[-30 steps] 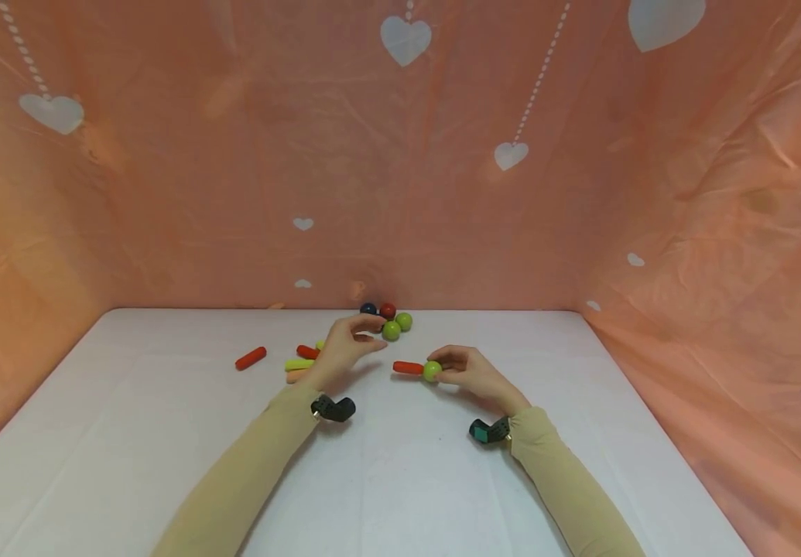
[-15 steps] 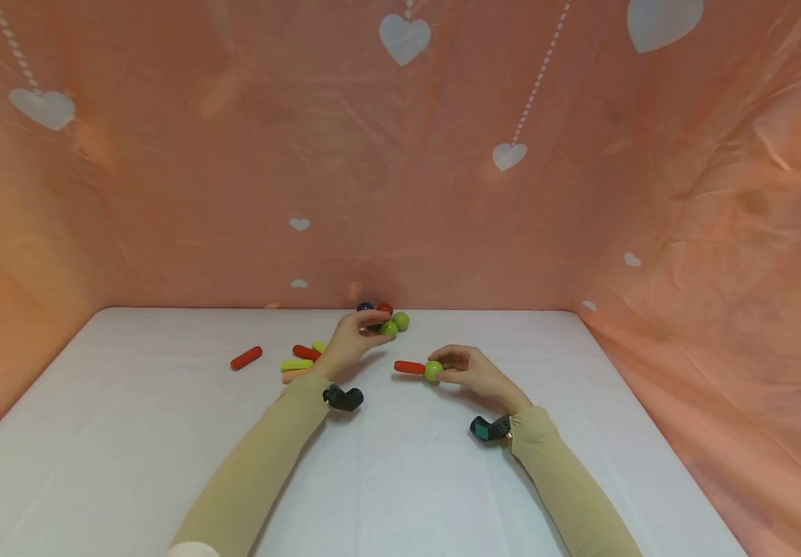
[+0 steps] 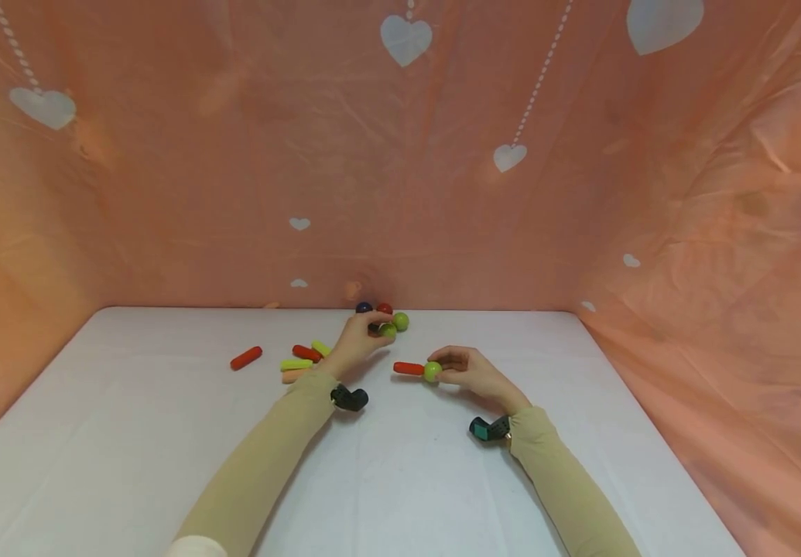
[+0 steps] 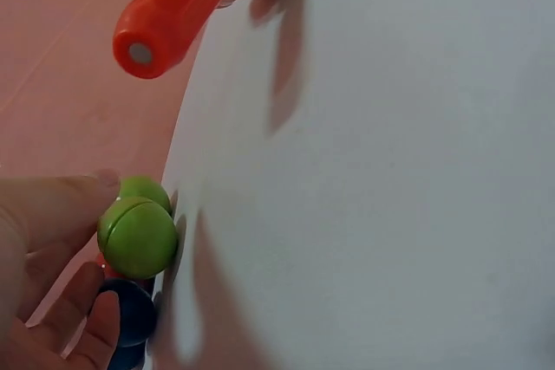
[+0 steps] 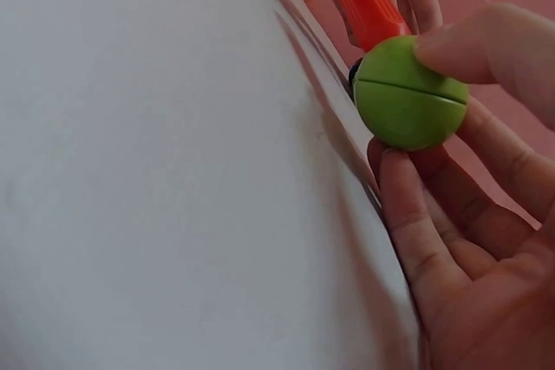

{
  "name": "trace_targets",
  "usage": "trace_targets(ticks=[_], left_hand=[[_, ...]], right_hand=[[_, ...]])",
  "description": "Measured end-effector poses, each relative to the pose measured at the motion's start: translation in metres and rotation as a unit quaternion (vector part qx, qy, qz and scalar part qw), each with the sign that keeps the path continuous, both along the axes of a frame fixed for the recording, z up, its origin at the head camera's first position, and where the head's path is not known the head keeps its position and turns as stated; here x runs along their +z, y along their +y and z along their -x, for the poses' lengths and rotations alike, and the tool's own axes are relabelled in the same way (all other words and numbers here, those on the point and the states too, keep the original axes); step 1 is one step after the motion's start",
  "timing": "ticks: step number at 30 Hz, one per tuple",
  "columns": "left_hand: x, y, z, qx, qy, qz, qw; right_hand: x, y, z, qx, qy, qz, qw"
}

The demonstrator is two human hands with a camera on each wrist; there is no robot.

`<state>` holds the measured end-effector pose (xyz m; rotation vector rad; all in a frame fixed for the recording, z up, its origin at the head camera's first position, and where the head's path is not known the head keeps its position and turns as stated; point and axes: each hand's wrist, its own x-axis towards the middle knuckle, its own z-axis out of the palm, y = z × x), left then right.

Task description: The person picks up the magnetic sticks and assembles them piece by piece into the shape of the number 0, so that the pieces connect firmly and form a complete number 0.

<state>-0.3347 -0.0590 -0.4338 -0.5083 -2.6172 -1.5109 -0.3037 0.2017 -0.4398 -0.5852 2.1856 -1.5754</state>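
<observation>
Fingertips (image 5: pixel 401 179) of right hand (image 3: pixel 468 370) pinch green ball (image 5: pixel 406 110); left hand (image 3: pixel 357 340) arched, grip unclear.

Peach curtain (image 3: pixel 400 201), white hearts (image 3: pixel 405 40), white tabletop (image 3: pixel 442 480)

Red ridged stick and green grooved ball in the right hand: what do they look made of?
Red ridged stick: likely hard plastic, with a slight sheen, uniform colour and moulded-looking ridges; the grey disc in its end could be metal, perhaps a magnet.

Green grooved ball: smooth, soft sheen, one fine groove around it; probably plastic, though painted wood or metal can't be ruled out.
</observation>
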Motion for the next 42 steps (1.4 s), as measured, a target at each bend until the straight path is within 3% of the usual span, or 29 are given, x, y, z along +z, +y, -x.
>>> trace_targets(ticks=[13, 21, 31, 38, 42], left_hand=[[-0.005, -0.003, -0.007, -0.01, 0.006, 0.001, 0.9999], [-0.005, -0.01, -0.013, 0.005, 0.004, 0.003, 1.0], [-0.002, -0.023, -0.035, 0.01, -0.059, -0.043, 0.9973], [0.0, -0.033, -0.055, -0.013, -0.138, -0.081, 0.987], [0.004, -0.039, -0.063, -0.024, -0.159, -0.082, 0.9836]], right_hand=[[0.0, 0.001, -0.001, 0.003, 0.002, 0.002, 1.0], [0.001, 0.001, 0.0, 0.006, 0.018, -0.001, 0.9998], [-0.002, 0.001, 0.001, 0.003, 0.022, -0.009, 0.9997], [-0.002, 0.001, 0.001, 0.0, 0.017, 0.001, 0.9998], [-0.001, 0.0, 0.001, 0.005, 0.023, 0.004, 0.9997]])
